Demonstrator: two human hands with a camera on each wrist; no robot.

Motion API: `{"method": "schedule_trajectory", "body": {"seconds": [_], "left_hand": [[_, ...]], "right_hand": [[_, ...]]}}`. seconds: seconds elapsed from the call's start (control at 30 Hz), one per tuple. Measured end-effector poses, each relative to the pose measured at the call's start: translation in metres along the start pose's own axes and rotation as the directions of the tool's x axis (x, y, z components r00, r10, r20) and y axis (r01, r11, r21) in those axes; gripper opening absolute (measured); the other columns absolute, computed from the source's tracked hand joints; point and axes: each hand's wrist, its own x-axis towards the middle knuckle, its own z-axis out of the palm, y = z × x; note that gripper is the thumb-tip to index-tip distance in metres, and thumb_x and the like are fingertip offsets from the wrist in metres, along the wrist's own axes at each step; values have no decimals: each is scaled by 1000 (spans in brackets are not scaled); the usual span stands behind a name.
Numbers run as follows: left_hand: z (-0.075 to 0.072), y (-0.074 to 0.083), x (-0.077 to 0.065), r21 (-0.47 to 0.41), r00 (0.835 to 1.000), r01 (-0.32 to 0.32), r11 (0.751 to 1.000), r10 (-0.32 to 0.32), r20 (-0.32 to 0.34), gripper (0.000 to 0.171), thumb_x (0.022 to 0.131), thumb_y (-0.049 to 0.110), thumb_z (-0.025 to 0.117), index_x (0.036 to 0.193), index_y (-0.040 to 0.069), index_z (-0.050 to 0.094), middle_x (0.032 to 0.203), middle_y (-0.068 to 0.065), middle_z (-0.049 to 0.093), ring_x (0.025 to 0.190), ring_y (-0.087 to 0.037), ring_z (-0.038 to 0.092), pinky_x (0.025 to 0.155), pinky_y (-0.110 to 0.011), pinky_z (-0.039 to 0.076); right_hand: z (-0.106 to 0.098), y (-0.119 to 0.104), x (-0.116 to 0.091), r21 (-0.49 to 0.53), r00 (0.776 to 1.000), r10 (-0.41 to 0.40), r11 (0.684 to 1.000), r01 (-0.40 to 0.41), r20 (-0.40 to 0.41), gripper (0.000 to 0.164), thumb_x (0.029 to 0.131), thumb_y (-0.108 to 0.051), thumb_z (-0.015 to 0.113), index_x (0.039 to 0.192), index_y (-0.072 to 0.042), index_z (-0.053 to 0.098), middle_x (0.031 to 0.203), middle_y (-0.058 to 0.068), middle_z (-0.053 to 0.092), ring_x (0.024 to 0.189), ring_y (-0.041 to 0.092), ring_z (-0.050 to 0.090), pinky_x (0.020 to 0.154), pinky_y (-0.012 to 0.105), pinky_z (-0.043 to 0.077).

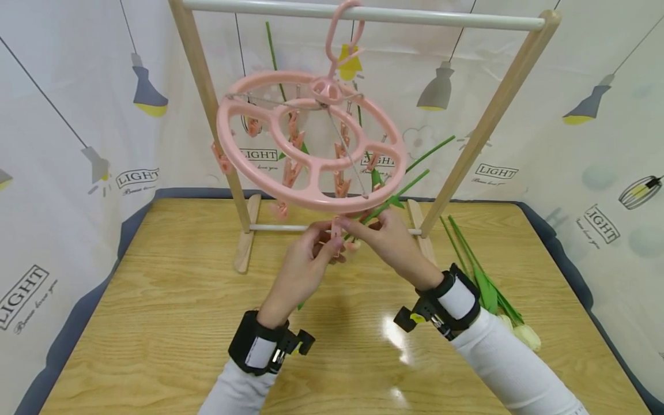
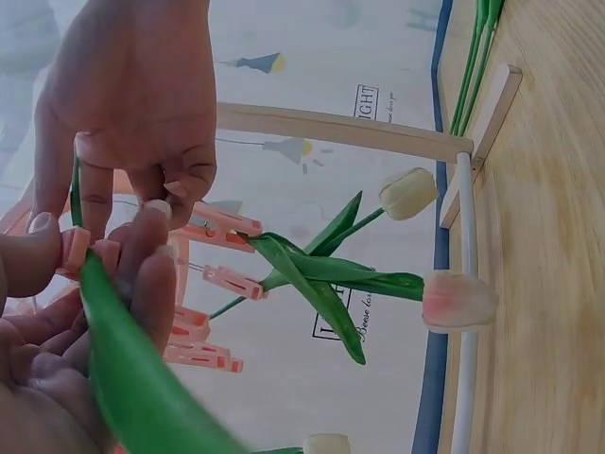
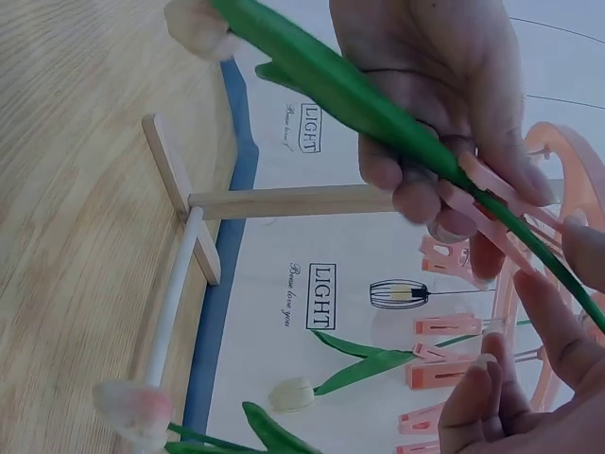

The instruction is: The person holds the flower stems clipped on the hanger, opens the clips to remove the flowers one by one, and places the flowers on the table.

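Note:
My left hand [image 1: 298,274] pinches a pink clothespin [image 1: 336,230] between thumb and fingers, below the front rim of the round pink drying hanger [image 1: 244,164]. The clothespin's two ends lie on either side of the stem of an artificial tulip [image 3: 359,104], which has a broad green leaf and a pale blossom. My right hand [image 1: 396,245] holds this stem between thumb and fingers, its thumb tip right at the clothespin. Other tulips, one pink and white [image 2: 459,303] and one cream [image 2: 408,194], hang head down from pink clips behind the hands.
A wooden rack with a white top bar [image 1: 441,19] carries the hanger by its hook. More pink clips [image 1: 220,158] dangle around the ring. Cream tulips [image 1: 526,337] lie on the wooden table [image 1: 171,323] beside my right forearm. A lamp-printed cloth [image 1: 544,155] stands behind.

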Motion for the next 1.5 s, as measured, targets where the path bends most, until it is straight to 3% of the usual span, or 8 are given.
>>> {"method": "schedule_trajectory", "body": {"seconds": [0.13, 0.23, 0.33, 0.5, 0.77, 1.07, 1.3, 1.5], "left_hand": [[-1, -1, 1, 37, 999, -40, 999, 41, -31, 34, 102, 19, 54, 132, 3, 52, 110, -17, 67, 95, -25, 68, 80, -38, 58], [-2, -3, 1, 31, 997, -56, 998, 57, -59, 33, 101, 15, 55, 131, 2, 52, 116, -16, 65, 99, -26, 67, 80, -34, 57], [-4, -4, 1, 37, 995, -74, 997, 77, -70, 36, 101, 14, 54, 135, 3, 50, 117, -17, 65, 98, -26, 68, 79, -27, 54], [-7, -5, 2, 88, 992, -110, 990, 115, -55, 48, 102, 17, 52, 148, 10, 42, 113, -20, 68, 90, -26, 69, 71, -27, 53], [-7, -6, 2, 120, 989, -131, 984, 137, -47, 45, 102, 18, 52, 147, 11, 44, 109, -18, 69, 88, -24, 69, 71, -27, 53], [-7, -6, 2, 106, 991, -119, 987, 124, -45, 45, 101, 16, 55, 145, 12, 45, 104, -15, 69, 94, -23, 67, 79, -30, 55], [-4, -3, 2, 105, 988, -141, 984, 146, -42, 47, 99, 14, 59, 144, 11, 45, 114, -16, 70, 103, -25, 67, 86, -37, 57], [-3, -1, 3, 101, 989, -137, 985, 142, -48, 47, 98, 13, 61, 143, 11, 47, 111, -16, 70, 100, -25, 68, 85, -37, 57]], "right_hand": [[-2, 0, -3, -23, 1000, 5, 1000, -5, 6, 29, 98, -23, 62, 126, -14, 63, 98, -1, 63, 68, 11, 46, 59, 23, 39], [-3, 1, -4, -30, 1000, -5, 1000, 5, 13, 27, 100, -20, 59, 125, -9, 62, 118, 3, 61, 89, 11, 54, 72, 24, 48], [-5, 3, -6, -25, 1000, -15, 1000, 15, 17, 24, 101, -18, 57, 118, -3, 64, 116, 9, 61, 93, 15, 55, 77, 27, 48], [-9, 5, -10, -13, 1000, 3, 1000, -3, 5, 25, 102, -20, 55, 121, -5, 63, 113, 5, 63, 95, 16, 56, 83, 31, 47], [-18, 12, -15, 188, 994, 19, 982, 1, -108, 18, 102, -18, 54, 111, -4, 62, 94, -7, 73, 90, 8, 68, 75, 23, 52], [-22, 12, -17, 408, 955, 52, 910, 75, -292, 12, 101, -8, 54, 112, -10, 49, 102, -1, 64, 90, 9, 67, 78, 23, 55], [-16, 6, -15, 544, 920, 40, 816, 194, -389, 36, 97, 9, 48, 114, -19, 34, 105, 1, 53, 93, 11, 64, 89, 31, 58], [-13, 5, -15, 596, 914, -9, 755, 272, -406, 45, 97, 11, 46, 120, -22, 26, 103, -1, 53, 96, 13, 65, 90, 36, 59]]}}
